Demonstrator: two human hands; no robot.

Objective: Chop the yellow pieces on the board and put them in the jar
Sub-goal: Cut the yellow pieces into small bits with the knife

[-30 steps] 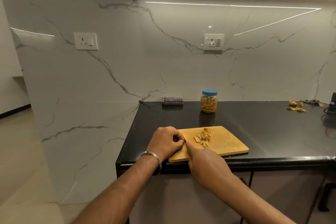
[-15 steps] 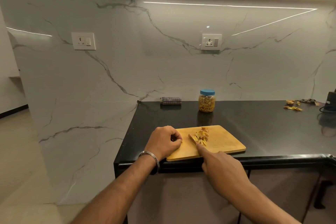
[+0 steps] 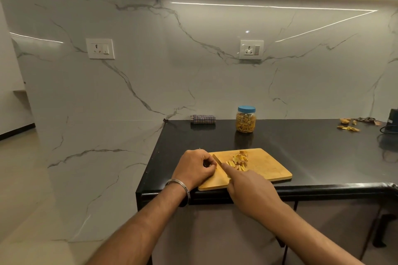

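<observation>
A wooden cutting board lies at the front left corner of the black counter. A small pile of chopped yellow pieces sits on its middle. My left hand rests on the board's left end, fingers curled down round a small piece that they mostly hide. My right hand grips a knife, index finger stretched along the blade. The blade lies between my left fingers and the pile. A clear jar with a blue lid on, holding yellow pieces, stands behind the board near the wall.
A folded checked cloth lies against the wall left of the jar. Peel scraps are scattered at the far right, beside a dark appliance with a cable. The counter's left edge drops to the floor just left of the board.
The knife was at the pile half a second ago. My right hand has brought it back left, close against my left fingers. My left hand has stayed in place.
</observation>
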